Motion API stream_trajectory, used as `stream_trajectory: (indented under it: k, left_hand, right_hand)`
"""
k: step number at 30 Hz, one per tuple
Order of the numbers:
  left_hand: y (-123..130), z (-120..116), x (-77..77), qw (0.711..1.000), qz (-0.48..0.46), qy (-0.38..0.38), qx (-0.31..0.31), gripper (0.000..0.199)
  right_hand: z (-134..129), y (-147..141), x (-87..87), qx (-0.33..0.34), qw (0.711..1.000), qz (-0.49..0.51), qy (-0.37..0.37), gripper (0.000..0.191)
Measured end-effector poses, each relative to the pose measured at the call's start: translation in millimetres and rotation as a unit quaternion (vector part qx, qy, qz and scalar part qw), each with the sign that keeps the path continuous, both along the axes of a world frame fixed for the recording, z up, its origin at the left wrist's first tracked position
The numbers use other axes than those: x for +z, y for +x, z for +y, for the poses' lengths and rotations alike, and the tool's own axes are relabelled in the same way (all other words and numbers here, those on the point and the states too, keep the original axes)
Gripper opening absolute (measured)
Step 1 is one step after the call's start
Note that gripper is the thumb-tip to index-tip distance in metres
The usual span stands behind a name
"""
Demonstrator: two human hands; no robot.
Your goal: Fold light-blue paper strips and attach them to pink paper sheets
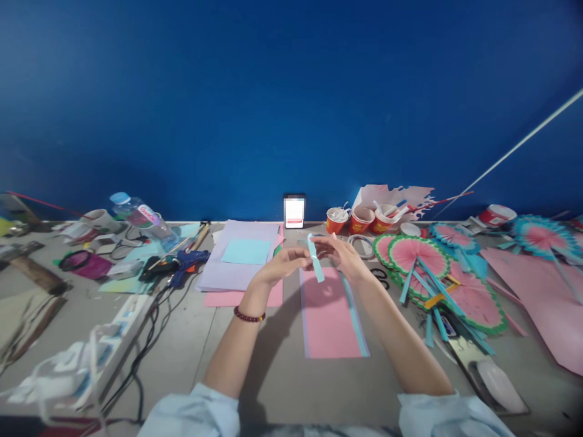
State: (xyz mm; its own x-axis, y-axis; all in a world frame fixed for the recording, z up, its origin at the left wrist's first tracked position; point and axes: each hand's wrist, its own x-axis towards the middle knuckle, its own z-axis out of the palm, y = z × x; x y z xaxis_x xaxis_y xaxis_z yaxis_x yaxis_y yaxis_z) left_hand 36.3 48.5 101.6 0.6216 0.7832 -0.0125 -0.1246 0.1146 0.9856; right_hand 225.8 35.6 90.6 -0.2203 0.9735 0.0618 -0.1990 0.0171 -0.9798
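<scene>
A short light blue paper strip (320,272) is raised above the table between my hands. The fingers of my left hand (288,264) pinch it from the left. My right hand (347,260) has its bent fingers at the strip's upper end, and part of that end is hidden behind them. Below them a pink paper sheet (330,321) lies flat, edged with lilac on the left and with light blue and lilac on the right. The shadow of my hands falls on the sheet.
At left are stacked lilac sheets (214,267), a blue glue gun (186,264), a plastic bottle (148,220) and a power strip (121,325) with cables. Red paper cups (361,221) and a phone (294,212) stand near the wall. Pleated pink paper fans (416,255) lie right.
</scene>
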Motion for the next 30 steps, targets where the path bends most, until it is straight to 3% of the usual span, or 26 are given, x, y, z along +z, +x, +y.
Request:
stream_trajectory:
  k: [4, 8, 16, 19, 24, 30]
  left_hand:
    - [4, -5, 0.4, 1.000, 0.006, -0.001, -0.029, 0.020]
    - [7, -6, 1.0, 1.000, 0.026, 0.005, -0.012, 0.016]
    - [11, -4, -4.1, 0.993, 0.097, 0.070, 0.007, 0.014]
    - [12, -4, -5.1, 0.992, 0.101, 0.074, 0.014, 0.015]
    - [10, -5, -4.0, 0.998, 0.048, 0.037, -0.027, 0.018]
    - [12, -6, -6.6, 0.996, -0.025, -0.013, -0.083, 0.021]
  right_hand:
    - [-2, 0, 3.2, 0.037, 0.998, 0.034, -0.040, 0.045]
    - [0, 0, 2.9, -0.021, 0.997, 0.059, -0.054, 0.039]
    - [0, 2, 9.2, -0.093, 0.992, 0.066, -0.062, 0.075]
    - [0, 3, 8.7, -0.081, 0.991, 0.079, -0.071, 0.059]
    - [1, 5, 7.1, -0.032, 0.993, 0.083, -0.075, 0.029]
    - [-4, 3, 12.5, 0.031, 0.989, 0.102, -0.101, 0.029]
